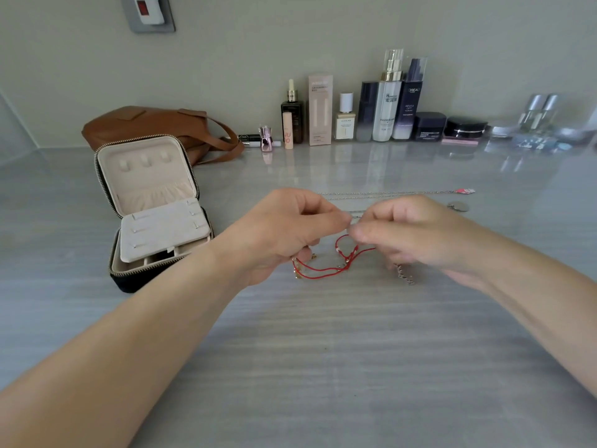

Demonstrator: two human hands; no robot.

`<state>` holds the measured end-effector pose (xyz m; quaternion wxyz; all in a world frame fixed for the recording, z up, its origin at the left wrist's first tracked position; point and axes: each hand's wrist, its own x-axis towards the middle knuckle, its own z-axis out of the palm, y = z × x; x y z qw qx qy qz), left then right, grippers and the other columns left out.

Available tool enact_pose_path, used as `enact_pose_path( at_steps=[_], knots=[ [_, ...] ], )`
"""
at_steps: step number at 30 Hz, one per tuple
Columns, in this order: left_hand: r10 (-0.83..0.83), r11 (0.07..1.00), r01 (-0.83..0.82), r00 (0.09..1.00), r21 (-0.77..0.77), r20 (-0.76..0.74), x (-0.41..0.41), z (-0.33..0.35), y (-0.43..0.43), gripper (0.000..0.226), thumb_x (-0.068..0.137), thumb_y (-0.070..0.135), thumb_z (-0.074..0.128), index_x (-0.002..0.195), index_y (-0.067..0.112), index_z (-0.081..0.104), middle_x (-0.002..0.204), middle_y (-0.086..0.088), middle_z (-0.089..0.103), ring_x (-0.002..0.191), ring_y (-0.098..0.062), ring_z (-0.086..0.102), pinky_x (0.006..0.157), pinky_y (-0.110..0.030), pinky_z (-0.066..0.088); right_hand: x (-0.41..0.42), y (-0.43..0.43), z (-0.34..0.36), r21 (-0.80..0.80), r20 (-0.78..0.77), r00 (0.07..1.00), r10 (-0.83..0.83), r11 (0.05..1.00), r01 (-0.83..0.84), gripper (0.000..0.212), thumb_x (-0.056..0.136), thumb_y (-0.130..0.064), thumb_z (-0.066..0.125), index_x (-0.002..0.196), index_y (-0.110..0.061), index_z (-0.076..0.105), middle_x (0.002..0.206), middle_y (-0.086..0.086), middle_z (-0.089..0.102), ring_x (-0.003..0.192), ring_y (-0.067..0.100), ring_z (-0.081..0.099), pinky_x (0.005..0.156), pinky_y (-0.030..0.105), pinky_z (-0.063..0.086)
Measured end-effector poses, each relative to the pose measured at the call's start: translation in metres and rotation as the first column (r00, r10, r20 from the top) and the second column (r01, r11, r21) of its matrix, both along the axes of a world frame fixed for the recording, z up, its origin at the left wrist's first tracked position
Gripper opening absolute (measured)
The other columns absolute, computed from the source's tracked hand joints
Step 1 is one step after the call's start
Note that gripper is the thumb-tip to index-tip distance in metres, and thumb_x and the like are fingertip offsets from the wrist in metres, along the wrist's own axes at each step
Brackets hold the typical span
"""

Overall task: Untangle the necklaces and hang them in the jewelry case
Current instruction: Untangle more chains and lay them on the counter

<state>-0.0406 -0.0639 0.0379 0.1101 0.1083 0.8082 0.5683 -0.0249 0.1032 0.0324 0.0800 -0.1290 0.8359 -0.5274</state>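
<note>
My left hand (284, 227) and my right hand (410, 232) meet fingertip to fingertip above the grey counter, both pinching a thin silver chain (357, 215) between them. A red cord necklace (326, 265) with small gold charms hangs in loops below the fingers, its left end under my left hand. A short silver chain end (405, 275) dangles beneath my right hand. Further back, a long silver necklace (387, 193) lies stretched out with a pink pendant (465, 191), and a round silver pendant (458, 207) lies nearby. The open jewelry case (151, 205) stands to the left, its lid upright with hooks.
A brown leather bag (155, 127) lies behind the case. A row of cosmetic bottles and jars (371, 118) lines the wall at the back, with glass perfume bottles (539, 121) at the far right. A wall switch (147, 11) is above.
</note>
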Motion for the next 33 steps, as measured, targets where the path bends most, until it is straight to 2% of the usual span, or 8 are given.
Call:
enact_pose_path(
  at_steps=[2, 4, 10, 15, 18, 23, 25, 33],
  knots=[
    [-0.008, 1.000, 0.008, 1.000, 0.002, -0.019, -0.0002, 0.0002, -0.0011, 0.013, 0.080, 0.020, 0.068, 0.068, 0.017, 0.064, 0.049, 0.010, 0.042, 0.044, -0.003, 0.037, 0.046, -0.018, 0.035, 0.0011, -0.0004, -0.0010, 0.073, -0.031, 0.999, 0.025, 0.997, -0.023, 0.038, 0.068, -0.041, 0.068, 0.075, -0.004, 0.064, 0.048, -0.007, 0.046, 0.045, 0.006, 0.038, 0.049, 0.016, 0.032],
    [-0.026, 1.000, 0.025, 0.999, -0.011, -0.029, -0.0003, 0.0003, -0.0028, 0.011, 0.078, 0.020, 0.070, 0.069, 0.018, 0.064, 0.050, 0.011, 0.045, 0.043, -0.002, 0.039, 0.045, -0.016, 0.036, 0.0027, -0.0012, -0.0004, 0.106, -0.033, 0.997, 0.065, 0.992, -0.061, 0.026, 0.077, -0.032, 0.066, 0.076, -0.006, 0.063, 0.043, -0.008, 0.049, 0.040, 0.004, 0.035, 0.042, 0.011, 0.029],
    [-0.031, 0.995, 0.020, 0.993, -0.103, -0.111, -0.0019, -0.0016, -0.0048, 0.010, 0.077, 0.016, 0.071, 0.070, 0.019, 0.066, 0.059, 0.004, 0.047, 0.048, -0.003, 0.040, 0.045, -0.016, 0.038, 0.0040, 0.0016, 0.0014, 0.107, 0.006, 0.997, 0.078, 0.991, -0.079, 0.019, 0.085, -0.027, 0.060, 0.073, -0.013, 0.061, 0.054, -0.001, 0.062, 0.038, 0.008, 0.040, 0.043, 0.018, 0.032],
    [-0.002, 0.992, -0.023, 0.981, -0.121, -0.196, -0.0038, -0.0022, -0.0043, 0.007, 0.078, 0.022, 0.071, 0.073, 0.020, 0.067, 0.059, 0.003, 0.045, 0.049, -0.005, 0.038, 0.051, -0.023, 0.036, 0.0025, 0.0016, 0.0011, 0.171, -0.068, 0.995, 0.070, 0.984, -0.057, 0.044, 0.058, -0.054, 0.064, 0.076, -0.015, 0.070, 0.060, -0.005, 0.057, 0.052, 0.004, 0.042, 0.053, 0.015, 0.032],
    [-0.040, 0.990, 0.015, 0.984, -0.142, -0.176, -0.0014, -0.0010, -0.0042, 0.008, 0.077, 0.022, 0.072, 0.070, 0.021, 0.067, 0.059, 0.003, 0.045, 0.056, -0.011, 0.039, 0.057, -0.029, 0.035, 0.0040, 0.0012, 0.0043, 0.119, -0.128, 0.991, 0.034, 0.993, -0.019, 0.017, 0.077, -0.035, 0.063, 0.072, -0.019, 0.068, 0.045, -0.018, 0.056, 0.041, -0.003, 0.046, 0.047, 0.006, 0.032],
    [-0.035, 0.992, 0.016, 0.988, -0.126, -0.152, -0.0015, -0.0006, -0.0039, 0.011, 0.080, 0.019, 0.069, 0.070, 0.022, 0.067, 0.059, 0.007, 0.054, 0.048, -0.002, 0.047, 0.046, -0.019, 0.041, 0.0026, 0.0018, 0.0058, 0.061, -0.152, 0.988, -0.039, 0.997, 0.049, 0.021, 0.088, -0.017, 0.056, 0.071, -0.018, 0.068, 0.033, -0.013, 0.041, 0.033, 0.005, 0.037, 0.037, 0.009, 0.027],
    [-0.020, 0.996, 0.009, 0.993, -0.091, -0.119, -0.0012, 0.0002, -0.0031, 0.011, 0.081, 0.016, 0.069, 0.071, 0.021, 0.067, 0.062, 0.005, 0.061, 0.052, -0.001, 0.055, 0.046, -0.016, 0.045, 0.0012, 0.0020, 0.0054, 0.048, -0.130, 0.990, -0.056, 0.997, 0.063, 0.023, 0.085, -0.015, 0.056, 0.066, -0.016, 0.068, 0.037, -0.009, 0.037, 0.037, 0.007, 0.030, 0.043, 0.016, 0.028],
    [0.104, 0.989, -0.125, 0.966, -0.075, -0.235, 0.0002, 0.0033, -0.0018, 0.011, 0.078, 0.021, 0.071, 0.067, 0.021, 0.070, 0.070, -0.002, 0.068, 0.063, -0.008, 0.053, 0.059, -0.019, 0.044, -0.0003, 0.0046, 0.0041, 0.083, -0.160, 0.983, -0.089, 0.991, 0.104, 0.015, 0.072, -0.022, 0.059, 0.065, -0.015, 0.070, 0.072, 0.009, 0.070, 0.060, 0.008, 0.061, 0.084, 0.045, 0.049]
  ],
)
